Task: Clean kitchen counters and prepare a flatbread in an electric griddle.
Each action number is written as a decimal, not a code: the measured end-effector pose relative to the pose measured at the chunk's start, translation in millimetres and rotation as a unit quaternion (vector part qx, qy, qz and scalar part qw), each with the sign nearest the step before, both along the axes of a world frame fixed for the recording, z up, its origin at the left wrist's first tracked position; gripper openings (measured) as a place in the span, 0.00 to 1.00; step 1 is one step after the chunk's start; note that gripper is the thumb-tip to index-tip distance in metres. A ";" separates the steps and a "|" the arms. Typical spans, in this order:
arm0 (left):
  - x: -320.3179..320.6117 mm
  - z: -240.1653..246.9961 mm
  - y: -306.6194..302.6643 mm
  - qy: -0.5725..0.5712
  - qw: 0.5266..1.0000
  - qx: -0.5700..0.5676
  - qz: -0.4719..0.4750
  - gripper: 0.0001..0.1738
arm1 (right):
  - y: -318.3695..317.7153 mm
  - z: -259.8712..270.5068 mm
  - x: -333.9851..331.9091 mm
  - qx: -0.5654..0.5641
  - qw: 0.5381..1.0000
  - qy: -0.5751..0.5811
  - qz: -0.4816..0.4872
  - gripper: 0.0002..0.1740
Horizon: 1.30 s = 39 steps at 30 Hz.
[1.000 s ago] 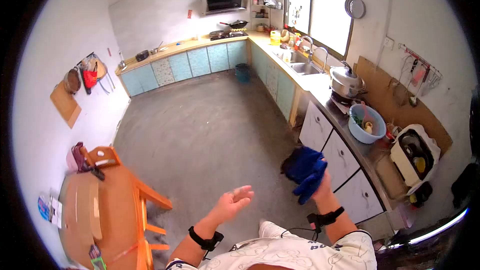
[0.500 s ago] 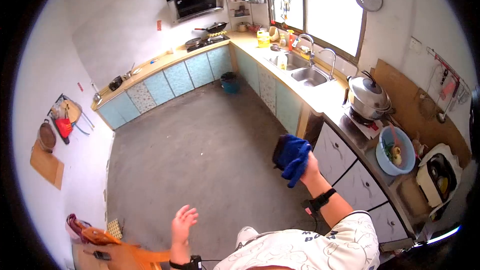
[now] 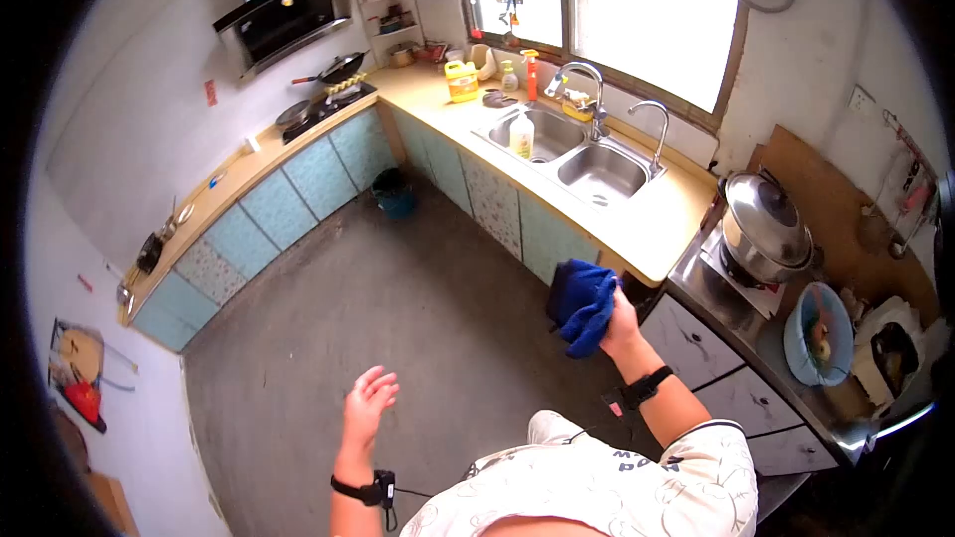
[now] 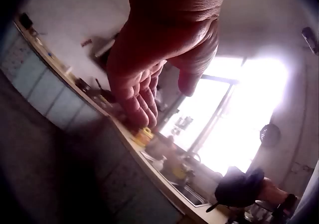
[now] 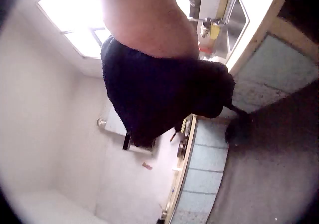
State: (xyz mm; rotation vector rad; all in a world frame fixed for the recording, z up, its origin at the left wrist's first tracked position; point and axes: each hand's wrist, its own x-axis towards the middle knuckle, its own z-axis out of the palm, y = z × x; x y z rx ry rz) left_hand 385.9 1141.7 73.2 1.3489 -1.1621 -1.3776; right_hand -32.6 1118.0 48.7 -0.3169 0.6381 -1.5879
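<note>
A blue cloth (image 3: 585, 308), with a darker part on its left side, is bunched in my right hand (image 3: 622, 326) in front of the counter. In the right wrist view the cloth (image 5: 159, 92) looks almost black, and it hides my right fingers. My left hand (image 3: 368, 406) is held out over the floor with nothing in it. Its fingers are relaxed and slightly bent, as the left wrist view of this hand (image 4: 149, 64) also shows.
Ahead on the right, a double sink (image 3: 602, 174) is set in the wooden counter (image 3: 657, 229). Beyond my right hand stand a steel pot (image 3: 766, 224) and a blue basin (image 3: 821, 338). Grey floor (image 3: 328, 288) stretches ahead to a bucket (image 3: 394, 195) by the cabinets.
The sink and counter appear nearer, and the wooden furniture at lower left has gone from view. My left hand has shifted left; my right hand keeps holding the cloth.
</note>
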 end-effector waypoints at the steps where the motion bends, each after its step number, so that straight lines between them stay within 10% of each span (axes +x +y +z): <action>1: -15.9 3.0 -37.7 0.005 0.999 0.002 -0.051 0.26 | -18.9 -5.1 -10.6 -0.007 1.000 0.010 -0.018 0.28; 14: -113.0 -11.4 -386.6 0.024 0.988 -0.007 -0.155 0.26 | -339.1 -78.3 -118.9 0.121 0.948 0.176 -0.238 0.26; 19: -84.0 -34.0 -500.4 0.025 0.994 0.052 -0.092 0.25 | -434.9 -142.3 -128.1 0.353 0.705 0.580 -0.206 0.28; 23: -82.3 -60.5 -615.5 -0.013 0.989 0.081 -0.126 0.25 | -504.4 -208.2 -100.8 0.277 0.491 0.802 -0.197 0.24; 33: -275.9 -96.2 -848.3 -0.137 0.892 0.002 -0.431 0.27 | -647.5 -191.4 -70.9 0.177 0.524 0.833 -0.035 0.26; 39: -386.2 -157.0 -921.5 -0.196 0.871 -0.038 -0.449 0.30 | -649.8 -187.6 -88.1 0.156 0.548 0.822 -0.010 0.29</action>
